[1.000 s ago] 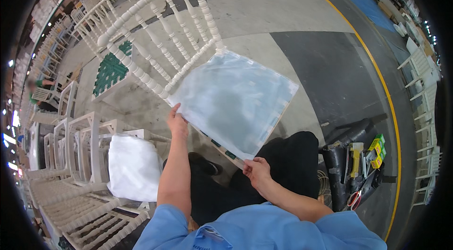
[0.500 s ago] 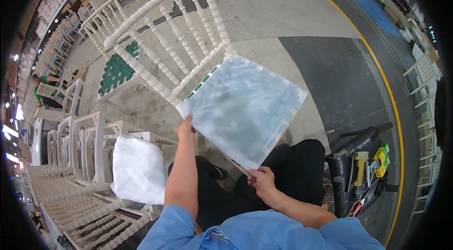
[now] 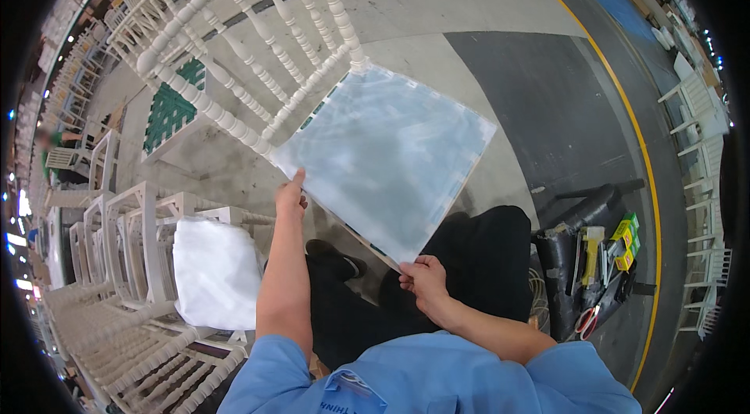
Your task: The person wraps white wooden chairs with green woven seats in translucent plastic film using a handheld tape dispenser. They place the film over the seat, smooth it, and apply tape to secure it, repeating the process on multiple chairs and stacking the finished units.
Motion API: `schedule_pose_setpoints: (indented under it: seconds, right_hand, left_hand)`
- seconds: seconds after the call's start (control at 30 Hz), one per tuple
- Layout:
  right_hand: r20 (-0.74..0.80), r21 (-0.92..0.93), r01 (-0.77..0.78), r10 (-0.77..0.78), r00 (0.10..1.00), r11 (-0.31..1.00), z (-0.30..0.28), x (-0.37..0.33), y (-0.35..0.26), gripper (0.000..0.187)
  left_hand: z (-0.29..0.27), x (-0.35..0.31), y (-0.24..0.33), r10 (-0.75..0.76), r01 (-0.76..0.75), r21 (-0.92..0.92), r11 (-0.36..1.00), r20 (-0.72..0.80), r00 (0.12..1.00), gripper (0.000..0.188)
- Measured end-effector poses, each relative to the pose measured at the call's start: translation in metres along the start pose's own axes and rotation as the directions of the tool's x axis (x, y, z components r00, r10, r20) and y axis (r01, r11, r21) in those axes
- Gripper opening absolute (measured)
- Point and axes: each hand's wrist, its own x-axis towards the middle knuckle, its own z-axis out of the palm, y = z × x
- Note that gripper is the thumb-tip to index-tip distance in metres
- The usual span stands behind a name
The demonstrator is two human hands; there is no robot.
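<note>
In front of me stands a white chair (image 3: pixel 337 17) with a back of turned spindles. A thin white fabric sheet (image 3: pixel 387 156) covers its seat, and green webbing shows along the seat's edges. My left hand (image 3: pixel 291 197) is at the sheet's left corner near the back post, fingers closed on its edge. At the corner nearest me, my right hand (image 3: pixel 424 280) pinches the sheet between thumb and fingers. Part of the left hand's grip is hidden from view.
A folded white cloth pile (image 3: pixel 215 273) rests on stacked chairs (image 3: pixel 148 336) at left. Behind is another chair with green webbing (image 3: pixel 173 111). At right, a black stool (image 3: pixel 558 285) carries scissors (image 3: pixel 587 323), yellow-green boxes (image 3: pixel 626 242) and tools. A person (image 3: pixel 66 152) is far left.
The sheet looks smoother, and the pattern beneath shows through less. Both hands keep to the same corners. The chair and surroundings have shifted slightly left and up in the view.
</note>
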Motion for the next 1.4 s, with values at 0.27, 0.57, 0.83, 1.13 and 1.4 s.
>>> schedule_pose_setpoints:
  seconds: [0.27,0.57,0.83,1.13,1.4]
  right_hand:
    - [0.061,-0.034,-0.034,0.036,0.998,0.999,0.006,-0.004,0.001,0.036]
    - [0.069,-0.040,-0.033,0.036,0.997,0.999,-0.001,-0.004,-0.005,0.031]
    - [0.134,-0.135,-0.027,0.046,0.990,0.990,-0.001,-0.007,-0.007,0.029]
    - [0.178,-0.167,-0.167,0.197,0.964,0.972,-0.018,-0.011,-0.014,0.022]
    - [0.137,-0.208,-0.038,0.068,0.988,0.977,-0.011,0.001,-0.003,0.028]
  left_hand:
    - [-0.016,0.007,-0.012,0.073,-0.096,-0.154,0.983,-0.147,0.986,0.030]
    - [-0.008,-0.160,-0.123,-0.243,0.075,0.330,0.941,0.507,0.827,0.037]
    - [0.009,-0.188,-0.155,-0.100,-0.021,0.266,0.964,0.433,0.896,0.019]
    - [0.008,-0.188,-0.161,-0.160,0.084,0.187,0.979,0.442,0.882,0.019]
    - [0.007,-0.199,-0.154,-0.176,0.099,0.196,0.976,0.425,0.888,0.022]
